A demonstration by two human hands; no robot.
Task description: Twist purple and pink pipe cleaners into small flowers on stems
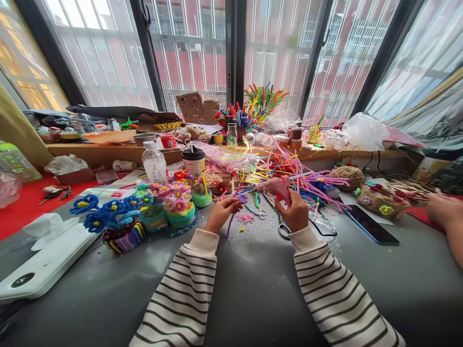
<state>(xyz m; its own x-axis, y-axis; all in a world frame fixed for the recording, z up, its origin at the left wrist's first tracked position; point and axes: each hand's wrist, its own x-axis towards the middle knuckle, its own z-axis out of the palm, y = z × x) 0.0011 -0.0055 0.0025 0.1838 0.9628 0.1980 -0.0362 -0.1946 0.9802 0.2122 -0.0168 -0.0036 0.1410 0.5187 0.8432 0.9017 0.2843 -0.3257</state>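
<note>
My right hand is closed round the handle of a pink hot glue gun, whose nozzle points left. Between the fingertips of my left hand is a purple pipe-cleaner flower, and a purple stem hangs below that hand. The nozzle lies just right of the flower; whether they touch I cannot tell. Under and between my hands, small scissors, pink clippings and a yellow bit lie on the grey table. Black-handled scissors rest beneath my right hand.
Pipe-cleaner flower pots stand left, near a white device. Behind are a water bottle, a lidded cup and heaped pipe cleaners. Rightward lie a phone, twine and another person's hand.
</note>
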